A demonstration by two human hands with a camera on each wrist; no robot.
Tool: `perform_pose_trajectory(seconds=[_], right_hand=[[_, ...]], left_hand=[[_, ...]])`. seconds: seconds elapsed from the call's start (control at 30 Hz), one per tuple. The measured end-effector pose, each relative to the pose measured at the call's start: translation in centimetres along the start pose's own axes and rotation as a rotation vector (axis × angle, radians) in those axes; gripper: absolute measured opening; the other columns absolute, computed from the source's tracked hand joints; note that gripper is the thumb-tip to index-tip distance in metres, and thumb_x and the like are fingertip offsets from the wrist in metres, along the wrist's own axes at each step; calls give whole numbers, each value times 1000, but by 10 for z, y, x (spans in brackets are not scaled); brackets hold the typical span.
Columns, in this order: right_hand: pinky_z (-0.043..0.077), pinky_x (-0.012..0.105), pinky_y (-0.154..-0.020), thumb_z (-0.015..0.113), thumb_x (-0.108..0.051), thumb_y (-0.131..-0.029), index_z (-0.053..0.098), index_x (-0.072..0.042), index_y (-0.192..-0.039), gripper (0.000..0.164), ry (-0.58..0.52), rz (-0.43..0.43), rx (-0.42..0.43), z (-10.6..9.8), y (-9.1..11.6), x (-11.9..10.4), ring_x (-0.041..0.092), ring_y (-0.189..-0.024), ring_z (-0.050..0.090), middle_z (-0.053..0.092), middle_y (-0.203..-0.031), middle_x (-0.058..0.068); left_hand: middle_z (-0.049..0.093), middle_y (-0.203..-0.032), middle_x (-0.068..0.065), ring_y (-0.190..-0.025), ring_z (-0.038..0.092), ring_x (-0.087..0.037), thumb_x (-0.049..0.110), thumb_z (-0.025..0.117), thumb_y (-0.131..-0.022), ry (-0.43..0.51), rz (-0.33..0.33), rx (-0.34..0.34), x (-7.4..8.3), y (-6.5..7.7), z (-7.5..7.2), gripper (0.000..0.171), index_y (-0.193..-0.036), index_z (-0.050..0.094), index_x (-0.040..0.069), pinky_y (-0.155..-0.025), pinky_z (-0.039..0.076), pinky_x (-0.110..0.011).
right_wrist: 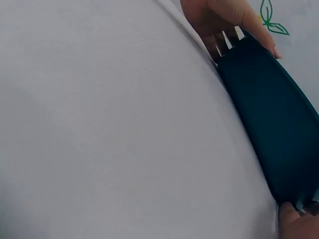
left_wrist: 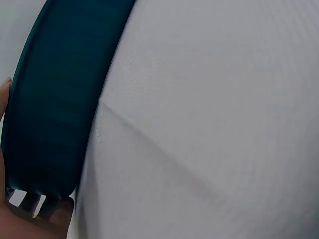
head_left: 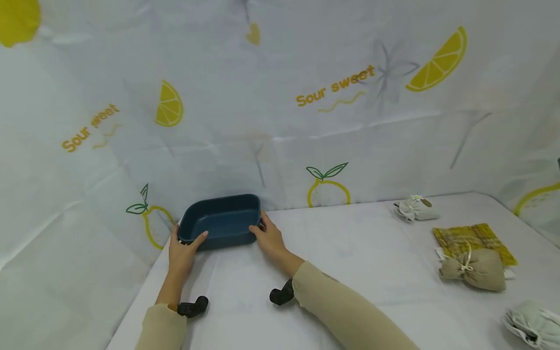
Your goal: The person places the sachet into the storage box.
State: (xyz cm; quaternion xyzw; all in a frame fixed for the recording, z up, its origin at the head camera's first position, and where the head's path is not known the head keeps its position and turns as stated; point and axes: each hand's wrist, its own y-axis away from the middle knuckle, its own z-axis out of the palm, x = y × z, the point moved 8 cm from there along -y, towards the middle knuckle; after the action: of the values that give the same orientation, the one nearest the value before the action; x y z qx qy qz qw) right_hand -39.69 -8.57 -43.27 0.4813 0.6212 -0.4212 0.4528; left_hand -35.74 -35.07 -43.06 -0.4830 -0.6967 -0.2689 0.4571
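In the head view, a dark-blue rectangular baking dish [head_left: 229,240] sits left of centre, at the table's far left corner, its left end by the table edge and its back rim overlapping the lemon-print backdrop [head_left: 280,121]. The left hand [head_left: 181,250] grips the left end, the right hand [head_left: 271,238] the right; each is spread part-way, thumb at the near side, fingers round the end. White tablecloth [head_left: 341,272] stretches widely rightward to a white flower-trimmed pouch [head_left: 417,210], a yellow plaid cloth [head_left: 481,238], a tan tied pouch [head_left: 481,270] and, cut by the lower-right edge, a pale pouch [head_left: 533,323].

In the left wrist view, the dish runs down the left side; the left fingers meet its lower end, with light gaps between them. Tablecloth fills the right.

In the right wrist view, the left hand holds the dish's upper end; the right hand, lower right, is cropped.
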Motion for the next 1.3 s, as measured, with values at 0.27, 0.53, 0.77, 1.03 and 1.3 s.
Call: perform_pose_trajectory(seconds=[0.27, 0.53, 0.77, 1.03, 1.3], right_hand=[[38, 46, -108, 54, -33, -93, 29, -27, -151, 64, 22, 8, 83, -45, 17, 5, 28, -131, 49, 45, -147, 13], [38, 47, -109, 55, -33, -93, 33, -29, -150, 61, 80, 21, 131, -85, 31, 18, 27, -129, 51, 49, -144, 14], [35, 48, -110, 56, -30, -92, 35, -30, -149, 60, 91, 27, 187, -122, 41, 28, 27, -128, 52, 53, -140, 13], [31, 51, -112, 55, -28, -92, 38, -32, -147, 57, 118, 53, 249, -163, 52, 41, 28, -131, 49, 55, -138, 13], [28, 52, -113, 55, -30, -92, 38, -35, -146, 57, 172, 61, 254, -210, 64, 50, 28, -134, 44, 58, -135, 12]], left_hand=[[7, -158, -25, -144, 14, -43, 58, 68, -80, -139, 62, -74, 18, 12, 31, 111, -155, -2, 16, -114, 21, -59], [18, -154, -27, -141, 23, -43, 61, 70, -76, -164, 101, -112, 35, 25, 61, 114, -154, 5, 9, -111, 26, -59], [19, -152, -33, -139, 27, -45, 60, 72, -75, -107, 104, -185, 48, 35, 95, 114, -150, 3, 9, -109, 29, -60], [12, -156, -26, -142, 21, -44, 61, 74, -72, -146, 177, -224, 66, 41, 132, 121, -154, 0, 11, -109, 27, -63], [23, -153, -21, -139, 30, -40, 62, 75, -69, -132, 241, -271, 85, 52, 168, 118, -154, 10, 13, -108, 30, -62]])
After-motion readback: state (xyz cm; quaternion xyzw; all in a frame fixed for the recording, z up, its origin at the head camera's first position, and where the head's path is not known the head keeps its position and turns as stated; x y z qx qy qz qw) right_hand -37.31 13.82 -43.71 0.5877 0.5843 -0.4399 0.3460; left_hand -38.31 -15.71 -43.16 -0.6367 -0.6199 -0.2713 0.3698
